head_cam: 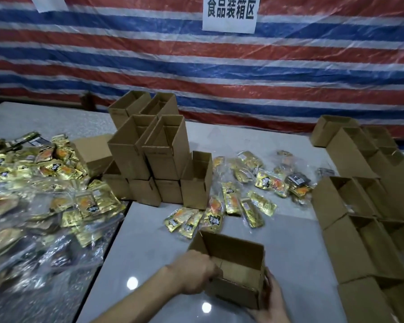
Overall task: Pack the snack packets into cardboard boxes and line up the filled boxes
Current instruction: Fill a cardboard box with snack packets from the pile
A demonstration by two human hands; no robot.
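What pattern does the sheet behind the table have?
The sheet has horizontal red, white and blue stripes, seen best in the head view.
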